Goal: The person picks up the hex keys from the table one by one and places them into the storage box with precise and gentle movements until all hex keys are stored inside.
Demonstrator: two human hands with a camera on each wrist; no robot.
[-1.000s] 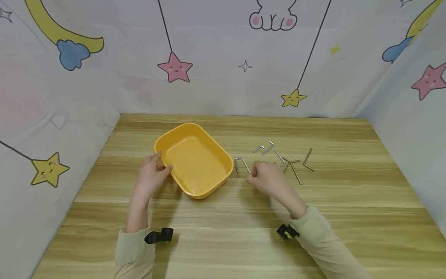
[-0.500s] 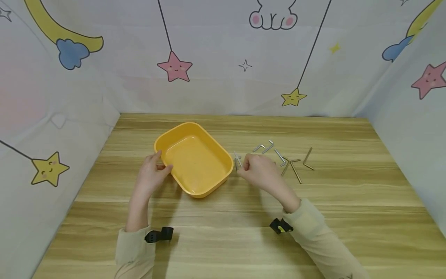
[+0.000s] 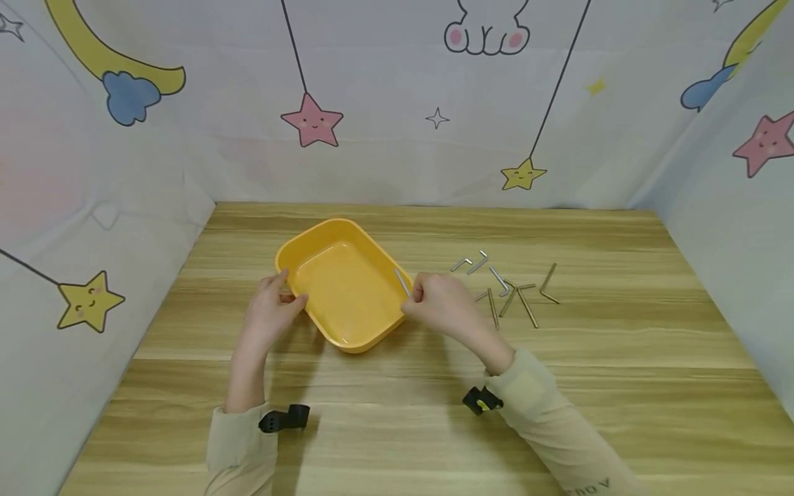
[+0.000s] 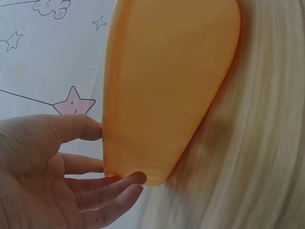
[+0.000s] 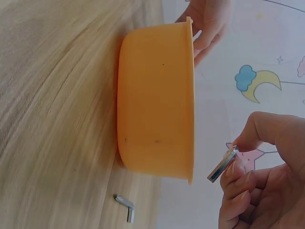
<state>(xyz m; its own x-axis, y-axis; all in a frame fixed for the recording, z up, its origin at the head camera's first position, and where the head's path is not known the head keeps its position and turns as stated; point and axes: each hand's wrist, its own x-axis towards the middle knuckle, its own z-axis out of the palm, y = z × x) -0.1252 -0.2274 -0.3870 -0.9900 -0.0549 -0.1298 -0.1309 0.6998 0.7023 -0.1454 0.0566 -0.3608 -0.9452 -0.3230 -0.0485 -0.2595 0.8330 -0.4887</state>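
Note:
An orange-yellow plastic bin stands on the table, turned at an angle. My left hand rests its fairly straight fingers and thumb along the rim at the bin's left side; in the left wrist view some fingertips lie against the outer wall. At the bin's right rim, my right hand pinches a silver hex key between thumb and fingers. One arm of that hex key overlaps the rim in the head view; the rest is hidden by the hand. Another silver hex key lies beside the bin in the right wrist view.
Right of the bin lie several loose hex keys: silver ones such as this short hex key towards the back, and brass-coloured ones like this brass hex key farther right. Patterned cloth walls border the wooden table behind and at both sides.
My right hand has moved left with the silver hex key, from the loose hex keys to the bin's right rim. A brass hex key it covered now shows. The left hand stays put.

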